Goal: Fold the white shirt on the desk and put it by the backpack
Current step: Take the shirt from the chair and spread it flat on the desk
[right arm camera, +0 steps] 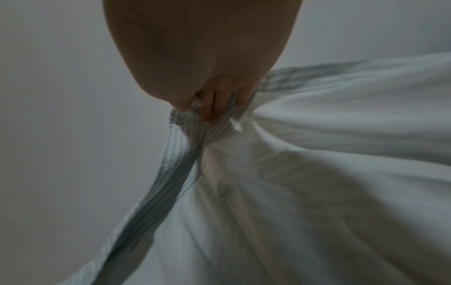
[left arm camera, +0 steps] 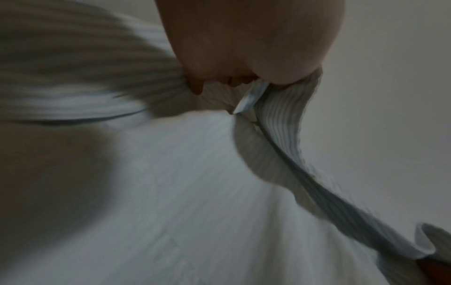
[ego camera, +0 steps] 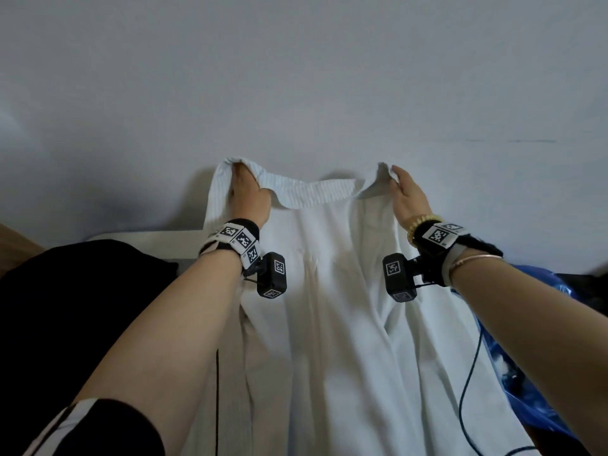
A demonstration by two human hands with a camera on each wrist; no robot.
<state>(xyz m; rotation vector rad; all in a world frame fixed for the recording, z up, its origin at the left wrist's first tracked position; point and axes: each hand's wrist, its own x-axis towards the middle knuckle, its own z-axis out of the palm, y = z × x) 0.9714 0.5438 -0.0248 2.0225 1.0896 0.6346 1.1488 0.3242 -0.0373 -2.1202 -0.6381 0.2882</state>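
The white shirt (ego camera: 332, 291) hangs in front of me, held up before a pale wall. Its finely striped top edge (ego camera: 316, 192) sags between my two hands. My left hand (ego camera: 245, 185) grips the upper left corner, fingers curled into the cloth (left arm camera: 171, 173). My right hand (ego camera: 403, 185) pinches the upper right corner, fingers (right arm camera: 209, 108) closed on the striped band (right arm camera: 175, 165). The rest of the shirt drapes down toward me in loose folds. A black mass (ego camera: 65, 307) at the lower left may be the backpack; I cannot tell.
A white desk surface (ego camera: 148, 238) shows behind the black mass at left. A blue plastic bag (ego camera: 526, 373) lies at the right, partly under my right arm. A thin dark cable (ego camera: 470, 373) hangs down over the shirt's right side.
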